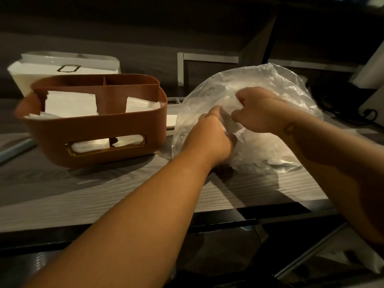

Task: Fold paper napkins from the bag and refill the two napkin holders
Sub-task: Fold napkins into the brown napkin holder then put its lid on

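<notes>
A clear, crumpled plastic bag (259,113) lies on the right of the table with white napkins showing faintly through it. Left of it stands a brown holder (97,129) with folded white napkins (70,103) in its compartments, and behind that a white holder (64,69), also filled.

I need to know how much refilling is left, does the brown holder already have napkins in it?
Partly filled: white napkins stand in the brown holder's front compartments and show through its front slot; the rear compartments look empty.
</notes>
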{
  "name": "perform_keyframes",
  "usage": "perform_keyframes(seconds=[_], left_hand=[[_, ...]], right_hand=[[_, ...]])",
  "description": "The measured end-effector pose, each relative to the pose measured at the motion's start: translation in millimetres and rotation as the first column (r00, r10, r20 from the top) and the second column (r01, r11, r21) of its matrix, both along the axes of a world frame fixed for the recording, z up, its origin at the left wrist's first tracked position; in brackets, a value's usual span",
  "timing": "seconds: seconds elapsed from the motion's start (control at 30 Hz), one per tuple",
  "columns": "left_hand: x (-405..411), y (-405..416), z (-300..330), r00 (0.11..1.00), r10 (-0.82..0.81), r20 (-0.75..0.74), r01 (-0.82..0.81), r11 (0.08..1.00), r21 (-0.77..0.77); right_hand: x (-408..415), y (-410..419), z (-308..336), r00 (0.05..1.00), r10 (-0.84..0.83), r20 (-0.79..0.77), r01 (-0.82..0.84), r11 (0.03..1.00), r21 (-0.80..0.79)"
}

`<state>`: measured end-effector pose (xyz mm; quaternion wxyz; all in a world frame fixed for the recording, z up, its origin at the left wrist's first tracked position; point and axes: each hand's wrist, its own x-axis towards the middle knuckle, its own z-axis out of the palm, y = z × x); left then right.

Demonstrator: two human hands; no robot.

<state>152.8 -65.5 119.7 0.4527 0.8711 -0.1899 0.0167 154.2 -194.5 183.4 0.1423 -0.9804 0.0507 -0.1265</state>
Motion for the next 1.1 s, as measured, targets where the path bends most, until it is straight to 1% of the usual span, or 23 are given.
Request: perform_keyframes(seconds=[0.03,0.1,0.17,0.23,0.27,0.3,0.33,0.37,0.4,0.43,0.5,0.53,0.6,0.63,0.67,0.77,0.8,0.83,0.9,0.97,1.03,1.1], left_hand=[[0,1,2,1.000,0.003,-0.025,-0.004,0.999,-0.033],[-2,4,6,0.997,-0.002,-0.082,-0.009,0.991,-0.131],[-9,8,12,0.992,-0.009,-0.122,-0.021,0.969,-0.246],[-20,15,18,0.997,-0.007,-0.077,-0.014,0.962,-0.274],[-27,19,22,0.998,-0.011,-0.065,-0.009,0.953,-0.301],[-34,24,26,0.996,-0.033,-0.087,0.001,0.939,-0.343],[-41,29,30,0.988,-0.077,-0.134,0.019,0.921,-0.389],[-48,36,35,0.975,-0.125,-0.186,0.033,0.902,-0.430],[-55,43,40,0.956,-0.165,-0.244,0.033,0.883,-0.469],[-61,52,43,0.933,-0.200,-0.300,0.014,0.851,-0.526],[-72,73,49,0.896,-0.253,-0.365,-0.037,0.777,-0.628],[-76,84,49,0.895,-0.242,-0.374,-0.057,0.770,-0.635],[-83,107,44,0.912,-0.177,-0.370,-0.091,0.791,-0.605],[-87,118,41,0.923,-0.135,-0.360,-0.109,0.805,-0.583],[-89,129,37,0.933,-0.090,-0.348,-0.130,0.818,-0.560],[-95,160,25,0.950,0.024,-0.311,-0.190,0.836,-0.516],[-98,169,22,0.958,0.053,-0.281,-0.195,0.838,-0.509],[-100,178,19,0.967,0.079,-0.241,-0.195,0.840,-0.506],[-103,194,15,0.979,0.128,-0.161,-0.192,0.850,-0.490],[-106,207,11,0.983,0.157,-0.095,-0.184,0.869,-0.460],[-108,216,7,0.984,0.174,-0.044,-0.177,0.895,-0.410],[-108,222,2,0.982,0.187,-0.018,-0.181,0.914,-0.363]], right_hand=[[-5,1,3,1.000,0.017,0.002,-0.017,0.994,0.111],[-16,2,8,1.000,0.027,-0.005,-0.024,0.948,0.319],[-26,2,13,0.999,0.038,0.009,-0.037,0.864,0.503],[-39,2,20,0.997,0.072,0.024,-0.071,0.759,0.647],[-45,5,24,0.997,0.080,0.004,-0.059,0.701,0.711],[-50,6,28,0.997,0.073,-0.012,-0.035,0.612,0.790],[-54,5,31,0.995,0.089,-0.036,-0.012,0.482,0.876],[-58,7,31,0.987,0.143,-0.069,0.015,0.351,0.936],[-63,12,32,0.970,0.229,-0.079,0.024,0.233,0.972],[-69,16,33,0.952,0.290,-0.101,0.063,0.138,0.988],[-79,31,30,0.923,0.365,-0.118,0.103,0.061,0.993],[-84,39,26,0.914,0.393,-0.101,0.092,0.042,0.995],[-92,60,18,0.898,0.436,-0.065,0.085,-0.027,0.996],[-97,70,14,0.891,0.451,-0.058,0.085,-0.040,0.996],[-100,80,9,0.885,0.461,-0.058,0.080,-0.029,0.996],[-103,114,-7,0.889,0.453,-0.063,0.049,0.043,0.998],[-102,125,-12,0.907,0.418,-0.055,0.023,0.082,0.996],[-100,134,-19,0.924,0.381,-0.036,-0.022,0.146,0.989],[-99,152,-29,0.938,0.344,0.033,-0.152,0.323,0.934],[-98,165,-37,0.935,0.340,0.095,-0.253,0.456,0.853],[-98,173,-46,0.935,0.334,0.120,-0.291,0.526,0.799],[-98,178,-56,0.933,0.332,0.141,-0.311,0.541,0.782]])
